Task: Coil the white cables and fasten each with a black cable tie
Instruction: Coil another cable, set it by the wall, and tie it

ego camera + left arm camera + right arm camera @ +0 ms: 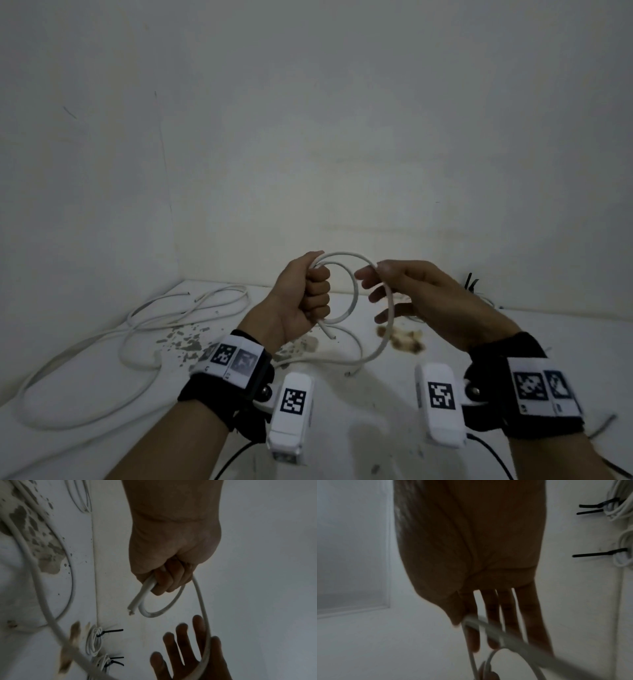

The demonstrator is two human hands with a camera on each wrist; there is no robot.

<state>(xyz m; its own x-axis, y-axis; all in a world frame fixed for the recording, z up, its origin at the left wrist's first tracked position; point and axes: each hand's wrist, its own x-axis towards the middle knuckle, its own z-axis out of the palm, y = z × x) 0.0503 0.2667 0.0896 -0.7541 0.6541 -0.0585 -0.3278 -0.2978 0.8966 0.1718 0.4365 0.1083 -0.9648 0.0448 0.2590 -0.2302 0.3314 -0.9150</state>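
My left hand (308, 291) is closed in a fist round two turns of a white cable (346, 254), held up above the table. The left wrist view shows that fist (171, 561) with a small loop (161, 612) and the cut cable end (131, 609) sticking out below it. My right hand (411, 291) is spread to the right of the coil, fingers straight, and the cable runs across its palm. From there the cable drops in a long arc to the table (342, 411). In the right wrist view the cable (513, 637) crosses the straight fingers (491, 615).
More loose white cable (226, 288) sprawls over the table's left side. Coiled bundles (93, 642) with black ties (594, 554) lie at the back right by the wall. A brown stain (404, 337) and grey flaking patches (185, 337) mark the tabletop.
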